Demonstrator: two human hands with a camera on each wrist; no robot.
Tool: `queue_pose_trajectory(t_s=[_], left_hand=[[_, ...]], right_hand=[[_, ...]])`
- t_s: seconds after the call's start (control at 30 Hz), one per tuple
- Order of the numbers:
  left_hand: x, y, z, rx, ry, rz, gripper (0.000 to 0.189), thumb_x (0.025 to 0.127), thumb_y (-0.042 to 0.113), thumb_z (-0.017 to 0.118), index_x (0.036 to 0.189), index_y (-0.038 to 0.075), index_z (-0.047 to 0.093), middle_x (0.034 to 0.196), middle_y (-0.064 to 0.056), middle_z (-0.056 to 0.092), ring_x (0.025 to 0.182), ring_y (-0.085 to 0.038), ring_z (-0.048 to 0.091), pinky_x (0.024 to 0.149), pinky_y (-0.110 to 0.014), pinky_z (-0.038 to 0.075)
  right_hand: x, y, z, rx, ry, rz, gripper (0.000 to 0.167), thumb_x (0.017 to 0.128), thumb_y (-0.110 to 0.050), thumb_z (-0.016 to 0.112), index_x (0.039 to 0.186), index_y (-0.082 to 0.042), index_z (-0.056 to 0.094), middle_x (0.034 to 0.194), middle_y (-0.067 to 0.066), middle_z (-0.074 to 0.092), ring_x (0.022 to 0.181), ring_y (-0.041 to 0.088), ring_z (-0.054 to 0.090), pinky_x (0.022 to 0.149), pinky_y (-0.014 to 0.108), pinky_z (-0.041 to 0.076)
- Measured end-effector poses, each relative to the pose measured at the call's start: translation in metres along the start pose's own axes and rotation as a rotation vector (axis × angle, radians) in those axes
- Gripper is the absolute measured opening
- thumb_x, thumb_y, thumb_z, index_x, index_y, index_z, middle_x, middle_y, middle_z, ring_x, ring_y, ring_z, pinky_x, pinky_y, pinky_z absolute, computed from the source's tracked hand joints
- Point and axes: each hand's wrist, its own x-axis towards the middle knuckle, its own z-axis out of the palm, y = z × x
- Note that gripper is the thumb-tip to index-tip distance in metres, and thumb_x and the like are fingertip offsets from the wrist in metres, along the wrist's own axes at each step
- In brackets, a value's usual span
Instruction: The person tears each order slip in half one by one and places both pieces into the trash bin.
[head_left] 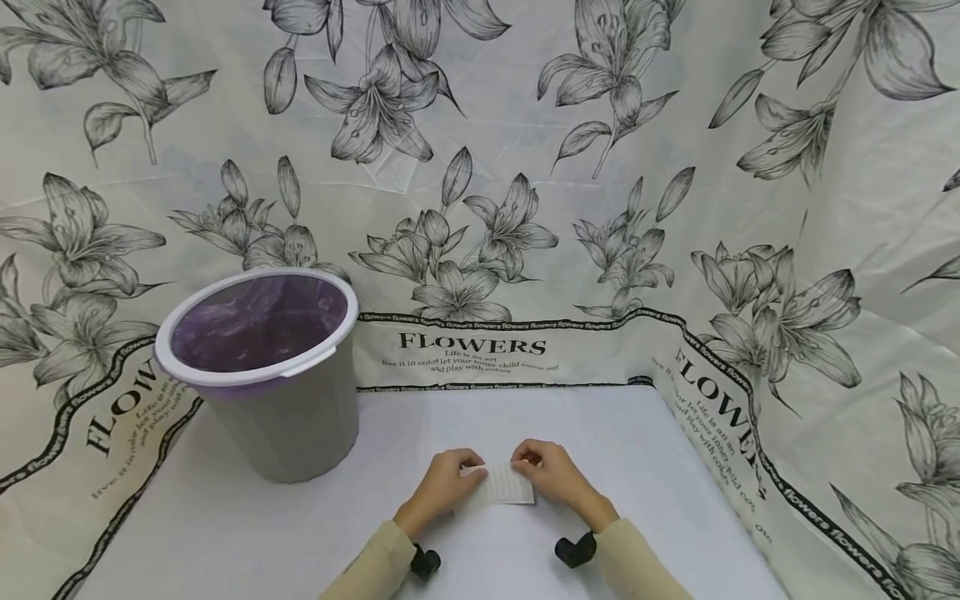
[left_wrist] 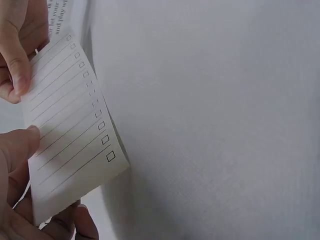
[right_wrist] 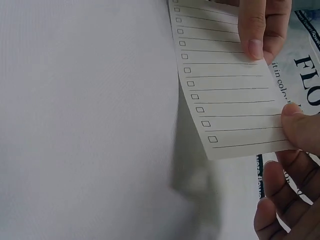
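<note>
Both hands hold a small white checklist sheet (head_left: 512, 487), printed with ruled lines and a row of little square boxes along one long edge. My left hand (head_left: 442, 483) pinches it near the left end, thumb on top and fingers beneath. Near the right end, my right hand (head_left: 553, 475) pinches the opposite long edge from the boxes. In the left wrist view, the sheet (left_wrist: 75, 115) has a slightly ragged short edge by the left hand. The right wrist view shows the sheet (right_wrist: 230, 85) tilted, casting a shadow on the white tabletop.
A grey bin (head_left: 300, 437) with a pale rim and a purple liner (head_left: 255, 325) stands on the table at the left. White cloth (head_left: 487, 425) covers the table. Flower-printed curtains (head_left: 495, 208) enclose it at the back and sides.
</note>
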Motion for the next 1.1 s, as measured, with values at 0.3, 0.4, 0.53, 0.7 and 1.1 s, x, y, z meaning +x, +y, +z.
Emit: queue_pose_trajectory(t_s=[0.3, 0.4, 0.53, 0.7, 1.1], left_hand=[[-0.003, 0.006, -0.008, -0.099, 0.059, -0.006, 0.006, 0.095, 0.016, 0.073, 0.097, 0.012, 0.076, 0.097, 0.000, 0.077, 0.103, -0.022, 0.071, 0.095, -0.046, 0.055], [-0.004, 0.008, -0.011, -0.093, 0.053, -0.007, 0.005, 0.095, 0.017, 0.074, 0.096, 0.013, 0.076, 0.096, 0.001, 0.077, 0.102, -0.022, 0.071, 0.094, -0.045, 0.055], [-0.007, 0.009, -0.014, -0.097, 0.039, -0.004, 0.005, 0.095, 0.017, 0.074, 0.096, 0.013, 0.077, 0.095, 0.001, 0.077, 0.105, -0.023, 0.071, 0.097, -0.049, 0.054], [-0.009, 0.008, -0.016, -0.078, 0.034, 0.022, 0.006, 0.095, 0.018, 0.074, 0.096, 0.013, 0.077, 0.095, 0.001, 0.078, 0.105, -0.023, 0.072, 0.097, -0.048, 0.055], [-0.012, 0.003, -0.017, -0.055, 0.045, 0.038, 0.005, 0.095, 0.019, 0.075, 0.097, 0.015, 0.077, 0.096, 0.004, 0.078, 0.102, -0.019, 0.072, 0.094, -0.047, 0.056]], right_hand=[[-0.008, -0.014, 0.006, 0.054, 0.075, 0.009, 0.006, 0.093, -0.012, 0.076, 0.090, -0.016, 0.072, 0.084, -0.007, 0.070, 0.079, 0.005, 0.060, 0.071, 0.023, 0.050], [-0.010, -0.018, 0.009, 0.066, 0.077, 0.007, 0.004, 0.093, -0.014, 0.076, 0.093, -0.016, 0.073, 0.088, -0.007, 0.072, 0.084, 0.008, 0.064, 0.072, 0.025, 0.051], [-0.009, -0.024, 0.014, 0.062, 0.074, -0.009, 0.005, 0.093, -0.017, 0.077, 0.096, -0.017, 0.074, 0.093, -0.006, 0.075, 0.090, 0.011, 0.068, 0.073, 0.026, 0.050], [-0.008, -0.031, 0.021, 0.076, 0.066, -0.029, 0.005, 0.093, -0.018, 0.076, 0.097, -0.017, 0.074, 0.094, -0.004, 0.076, 0.089, 0.012, 0.069, 0.075, 0.027, 0.051], [-0.009, -0.034, 0.034, 0.070, 0.104, -0.071, 0.005, 0.094, -0.021, 0.076, 0.096, -0.017, 0.073, 0.097, -0.007, 0.076, 0.100, 0.021, 0.073, 0.089, 0.041, 0.057]])
